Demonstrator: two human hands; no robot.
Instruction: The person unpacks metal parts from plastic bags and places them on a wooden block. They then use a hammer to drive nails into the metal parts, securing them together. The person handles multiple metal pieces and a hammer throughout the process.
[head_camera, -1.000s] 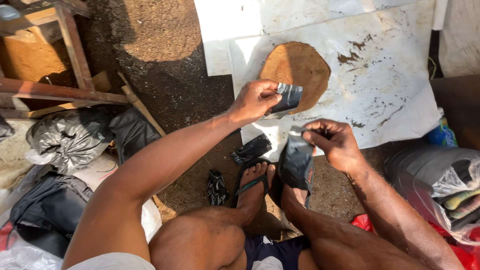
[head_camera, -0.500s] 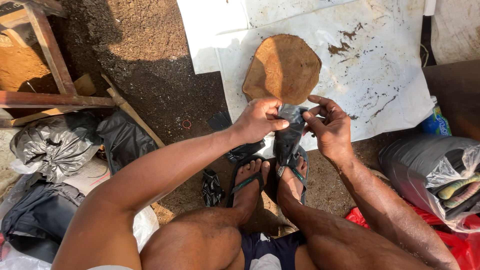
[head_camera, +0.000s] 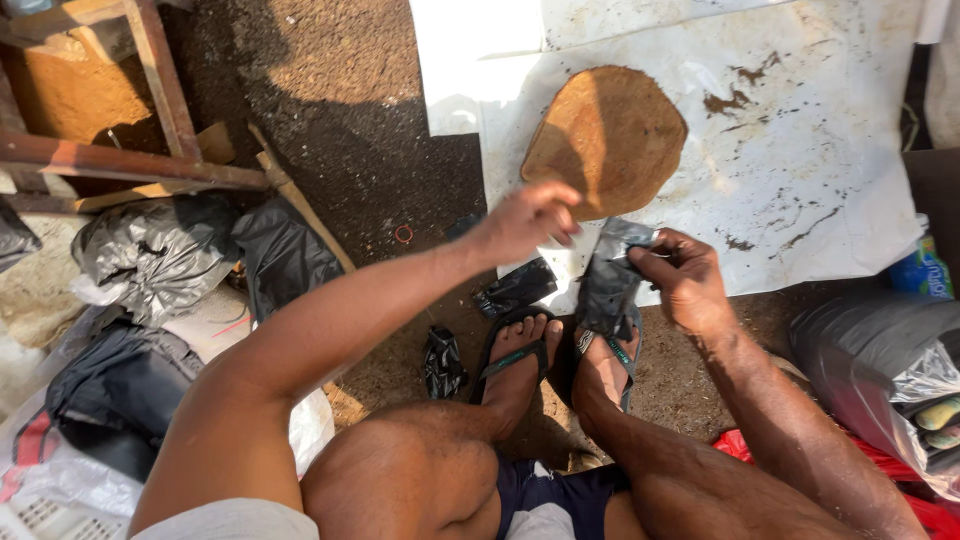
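Right hand (head_camera: 690, 285) pinches the top of a small, limp black plastic bag (head_camera: 607, 290), which hangs empty over the feet. Left hand (head_camera: 530, 215), fingers loosely curled, holds nothing, just beside the bag's mouth. Brown soil mound (head_camera: 608, 135) on the white sheet (head_camera: 820, 170) beyond the hands looks untouched; filling not started, judging by this. Another black bag (head_camera: 515, 288) lies below the left hand.

So the small black plastic bag (head_camera: 608, 285) is crumpled and limp, hanging mouth-up from the fingers of the right hand (head_camera: 685, 280), which pinch its top edge. It's shiny, wrinkled all over, and dangles just above the sandalled feet. The left hand (head_camera: 528, 218) hovers just beside its upper rim, fingers curled, not clearly touching it.
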